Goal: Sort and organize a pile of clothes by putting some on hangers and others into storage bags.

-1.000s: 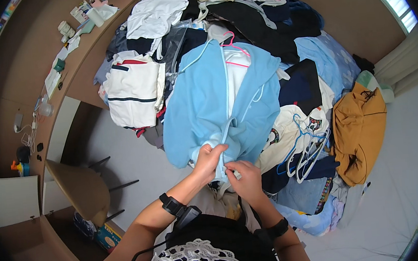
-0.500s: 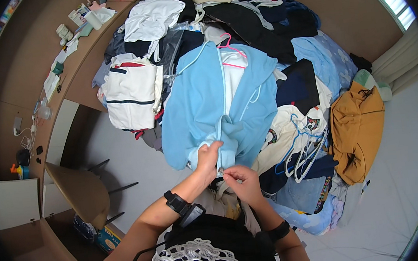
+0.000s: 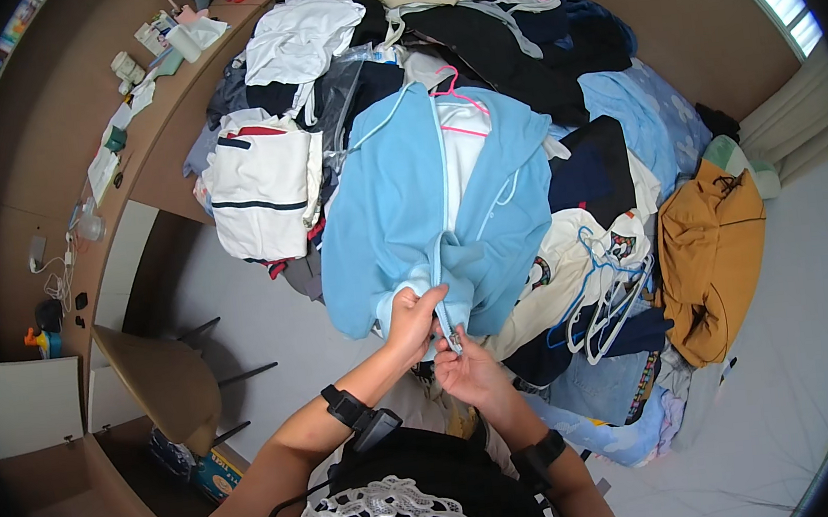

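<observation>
A light blue hooded zip jacket (image 3: 379,202) lies spread over the clothes pile, its front partly open on a pink hanger (image 3: 456,95). Gathered in my left hand (image 3: 410,325) is the jacket's lower front edge, thumb on top near the zipper tape. Just to the right and nearer to me, my right hand (image 3: 471,371) pinches the bottom end of the zipper (image 3: 455,341), where a small metal piece shows. Both hands are close together at the hem; some fingertips are hidden by the cloth.
Folded white clothes (image 3: 263,188) lie left of the jacket. Blue and white hangers (image 3: 598,310) rest on clothes at right, beside a mustard garment (image 3: 713,260). A chair (image 3: 162,387) stands at left by a long desk (image 3: 138,135) holding small items.
My right hand has turned more palm-up and shifted slightly down at the zipper end. My left hand keeps its hold on the hem, moved slightly right.
</observation>
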A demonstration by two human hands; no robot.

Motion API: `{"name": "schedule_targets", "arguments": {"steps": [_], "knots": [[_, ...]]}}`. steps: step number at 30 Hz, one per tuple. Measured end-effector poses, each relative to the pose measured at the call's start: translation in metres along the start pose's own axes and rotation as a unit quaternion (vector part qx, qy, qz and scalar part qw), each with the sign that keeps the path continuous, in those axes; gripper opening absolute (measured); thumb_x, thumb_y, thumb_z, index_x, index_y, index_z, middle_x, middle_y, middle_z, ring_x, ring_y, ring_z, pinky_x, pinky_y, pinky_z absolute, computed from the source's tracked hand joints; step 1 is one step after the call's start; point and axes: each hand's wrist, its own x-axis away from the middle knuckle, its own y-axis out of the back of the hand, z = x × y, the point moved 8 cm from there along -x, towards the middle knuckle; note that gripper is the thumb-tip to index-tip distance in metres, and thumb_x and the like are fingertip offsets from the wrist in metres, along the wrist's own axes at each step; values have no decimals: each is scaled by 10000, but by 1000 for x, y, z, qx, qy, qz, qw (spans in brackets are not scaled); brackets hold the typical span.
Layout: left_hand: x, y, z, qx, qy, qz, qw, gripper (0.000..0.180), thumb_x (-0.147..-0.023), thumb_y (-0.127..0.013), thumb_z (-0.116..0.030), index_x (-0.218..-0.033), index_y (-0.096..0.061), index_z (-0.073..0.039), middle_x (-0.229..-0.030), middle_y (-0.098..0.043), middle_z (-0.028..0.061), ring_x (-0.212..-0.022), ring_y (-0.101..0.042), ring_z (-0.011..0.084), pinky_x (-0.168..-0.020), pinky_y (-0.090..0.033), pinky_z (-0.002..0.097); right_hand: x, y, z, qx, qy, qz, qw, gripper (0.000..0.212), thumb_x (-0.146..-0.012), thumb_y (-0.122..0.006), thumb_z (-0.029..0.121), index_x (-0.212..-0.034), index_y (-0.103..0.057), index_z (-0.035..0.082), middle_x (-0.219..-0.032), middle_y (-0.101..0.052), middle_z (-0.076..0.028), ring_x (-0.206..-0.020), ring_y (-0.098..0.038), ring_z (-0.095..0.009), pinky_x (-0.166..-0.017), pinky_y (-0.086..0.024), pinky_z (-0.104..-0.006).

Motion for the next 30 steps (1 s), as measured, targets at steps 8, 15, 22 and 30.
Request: {"name": "schedule_targets", "arguments": {"steps": [8, 15, 22, 30], "knots": [[1, 15, 11, 64, 78, 9, 995, 66, -834, -569, -112, -869, -562, -56, -842, -612, 59, -667, -600, 118, -558, -527, 234, 2, -17, -3, 47, 8, 104, 993, 200, -862, -538, 105, -1048, -501, 42, -891, -536, -53, -651, -438, -95, -558, -387, -182], [16, 12, -16, 132, 62, 63, 987, 164, -801, -523, 24, -957, -551, -21, -976, -608, 116, -874, -622, 200, -749, -550, 321, 18, 0, 64, 56, 153, 67, 984, 164, -843, -545, 33, -998, -532, 82, -873, -565, -42, -683, -490, -121, -611, -424, -221], [21, 16, 5, 112, 96, 34, 988, 168, -776, -520, 72, -918, -569, -4, -887, -618, 99, -789, -633, 173, -677, -564, 248, 7, -9, 53, 135, 182, -22, 974, 189, -831, -572, 38, -1010, -534, 82, -890, -567, -26, -727, -515, -125, -624, -428, -226], [14, 14, 26, 237, 145, 81, 957, 117, -774, -542, 89, -779, -542, -28, -811, -592, 62, -730, -617, 130, -686, -558, 221, 5, -1, 52, 153, 206, -49, 965, 199, -818, -580, 11, -1005, -536, 63, -896, -578, -29, -706, -534, -116, -616, -441, -224]]}}
